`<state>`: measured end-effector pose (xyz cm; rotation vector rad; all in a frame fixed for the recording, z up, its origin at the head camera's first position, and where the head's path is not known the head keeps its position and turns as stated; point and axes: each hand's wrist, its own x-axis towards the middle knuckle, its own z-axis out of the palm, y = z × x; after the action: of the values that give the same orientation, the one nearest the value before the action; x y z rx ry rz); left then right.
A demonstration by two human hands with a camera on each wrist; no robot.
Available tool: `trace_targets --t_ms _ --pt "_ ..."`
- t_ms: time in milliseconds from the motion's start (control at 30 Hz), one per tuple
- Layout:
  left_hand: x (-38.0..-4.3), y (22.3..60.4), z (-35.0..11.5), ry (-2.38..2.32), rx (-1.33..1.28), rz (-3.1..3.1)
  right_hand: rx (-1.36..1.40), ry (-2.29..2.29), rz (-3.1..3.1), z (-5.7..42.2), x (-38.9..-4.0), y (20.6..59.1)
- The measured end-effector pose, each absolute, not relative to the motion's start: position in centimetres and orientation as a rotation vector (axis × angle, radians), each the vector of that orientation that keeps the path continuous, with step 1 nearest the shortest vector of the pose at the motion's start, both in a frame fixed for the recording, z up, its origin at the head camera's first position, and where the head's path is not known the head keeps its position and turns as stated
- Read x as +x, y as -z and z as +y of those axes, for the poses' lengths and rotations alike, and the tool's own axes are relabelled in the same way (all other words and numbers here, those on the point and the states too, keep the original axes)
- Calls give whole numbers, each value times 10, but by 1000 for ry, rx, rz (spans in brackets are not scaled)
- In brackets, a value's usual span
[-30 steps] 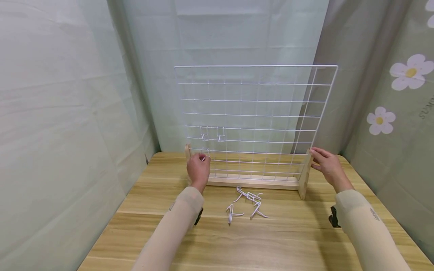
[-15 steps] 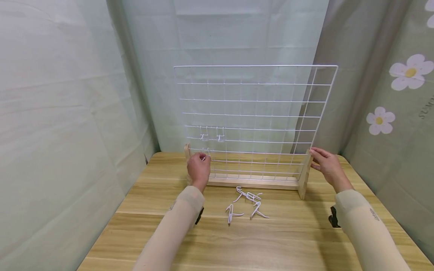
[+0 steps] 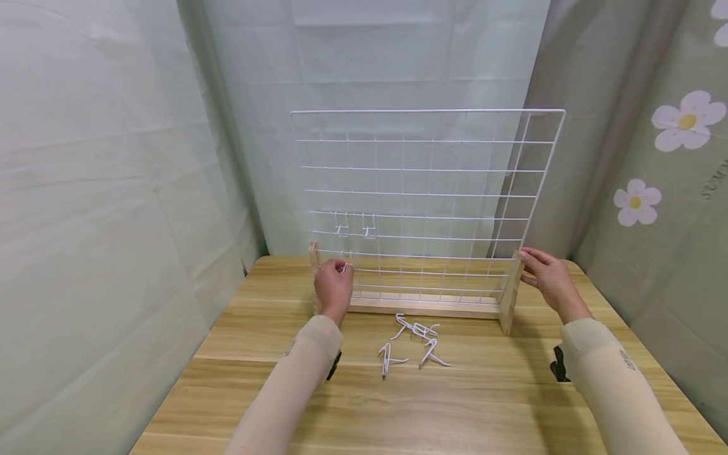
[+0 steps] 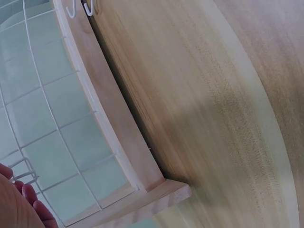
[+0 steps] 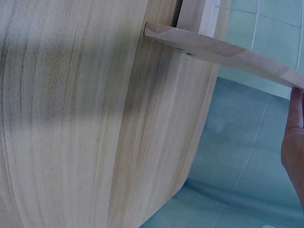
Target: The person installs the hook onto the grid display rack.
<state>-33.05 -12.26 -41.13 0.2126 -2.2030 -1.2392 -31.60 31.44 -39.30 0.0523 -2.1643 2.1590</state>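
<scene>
At the lower left of the white wire grid (image 3: 423,193) my left hand (image 3: 333,285) pinches a white wire hook (image 3: 345,264). In the left wrist view, that wire hook (image 4: 24,170) lies against the grid beside the fingertips (image 4: 29,194); the palm covers part of it. My right hand (image 3: 548,281) touches the top of the right wooden upright (image 3: 512,294). The right wrist view has its fingers (image 5: 295,107) straight against the upright's outer face (image 5: 223,52). Two similar hooks (image 3: 341,229) hang side by side on the grid above my left hand.
Several loose white hooks (image 3: 388,360) lie on the wooden table (image 3: 364,411) before the stand's base bar (image 3: 423,308). The left upright (image 3: 314,251) stands just behind my left hand. Pale cloth (image 3: 142,189) hangs around the back and sides.
My left fingers have shifted very slightly at the hook, which shows a little more against the grid. The right hand and the loose hooks have stayed in place.
</scene>
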Motion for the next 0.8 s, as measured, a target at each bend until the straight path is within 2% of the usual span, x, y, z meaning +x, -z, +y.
trace_targets --t_ms 800 --pt "-327 423 -129 1266 244 -2241 51 -2143 -2185 314 -315 392"
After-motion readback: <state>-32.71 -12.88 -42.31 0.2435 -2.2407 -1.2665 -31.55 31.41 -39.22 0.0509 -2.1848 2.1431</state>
